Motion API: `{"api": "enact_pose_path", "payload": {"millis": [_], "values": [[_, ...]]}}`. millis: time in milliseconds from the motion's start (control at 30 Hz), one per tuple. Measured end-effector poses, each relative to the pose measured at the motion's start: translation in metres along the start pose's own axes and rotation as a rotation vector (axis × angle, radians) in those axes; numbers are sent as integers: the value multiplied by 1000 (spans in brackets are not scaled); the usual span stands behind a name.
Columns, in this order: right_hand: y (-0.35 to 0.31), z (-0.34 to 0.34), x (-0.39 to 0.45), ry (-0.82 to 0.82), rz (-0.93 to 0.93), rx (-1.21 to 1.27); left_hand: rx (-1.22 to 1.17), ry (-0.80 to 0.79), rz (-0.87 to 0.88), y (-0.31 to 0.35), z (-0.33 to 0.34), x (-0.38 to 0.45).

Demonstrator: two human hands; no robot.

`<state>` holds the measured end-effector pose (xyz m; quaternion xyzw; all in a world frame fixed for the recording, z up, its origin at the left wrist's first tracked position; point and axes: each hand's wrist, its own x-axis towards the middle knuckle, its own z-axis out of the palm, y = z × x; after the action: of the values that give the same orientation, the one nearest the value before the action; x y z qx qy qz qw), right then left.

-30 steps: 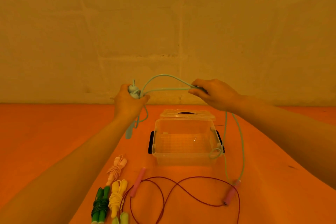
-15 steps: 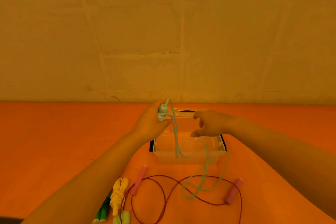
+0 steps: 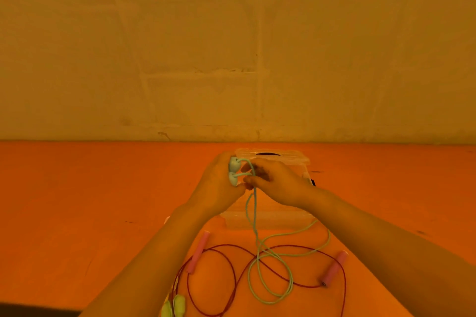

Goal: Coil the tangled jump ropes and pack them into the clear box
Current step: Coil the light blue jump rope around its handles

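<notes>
The pale green rope [image 3: 269, 260] hangs from both hands over the clear box [image 3: 268, 217], its slack looping on the near table [image 3: 77, 201] across the red rope [image 3: 231, 278]. The left hand [image 3: 219, 188] grips its handles [image 3: 234, 171]; the right hand [image 3: 279, 184] pinches the cord just beside them. Bare table lies open left and right.

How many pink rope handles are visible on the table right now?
2: one pink handle lies left of centre beside the left forearm, the other pink handle lies at lower right. The arms may hide further handles.
</notes>
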<state>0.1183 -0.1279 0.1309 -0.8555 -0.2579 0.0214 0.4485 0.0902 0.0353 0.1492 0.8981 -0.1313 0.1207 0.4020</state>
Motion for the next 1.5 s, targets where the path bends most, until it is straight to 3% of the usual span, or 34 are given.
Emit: {"api": "enact_pose_path", "payload": {"millis": [167,267,400,567,733,867,1133,1233,1300,1367,1433,1500], "values": [[-2,5,-18,20,-11,33,-265,-84,-92,-7,1,-19],[2,15,-28,86,51,138,-511,52,-172,-9,12,-30],[-1,34,-43,185,-8,123,-649,204,-255,-3,30,-35],[7,57,-61,81,24,16,-774,328,-342,-2,45,-35],[20,64,-69,58,57,-94,-815,302,-457,-8,61,-41],[17,60,-69,122,121,-235,-946,236,-427,-14,63,-44],[29,53,-68,147,103,-732,-694,99,-195,-42,56,-48],[29,52,-68,66,145,-700,-342,28,-4,-50,47,-55],[32,54,-67,25,167,-720,98,-32,245,-59,44,-56],[29,56,-66,-39,174,-753,457,-74,377,-65,46,-58],[30,61,-66,-75,181,-755,569,-86,392,-67,51,-60],[33,66,-68,-62,172,-727,526,-82,345,-65,54,-62]]}}
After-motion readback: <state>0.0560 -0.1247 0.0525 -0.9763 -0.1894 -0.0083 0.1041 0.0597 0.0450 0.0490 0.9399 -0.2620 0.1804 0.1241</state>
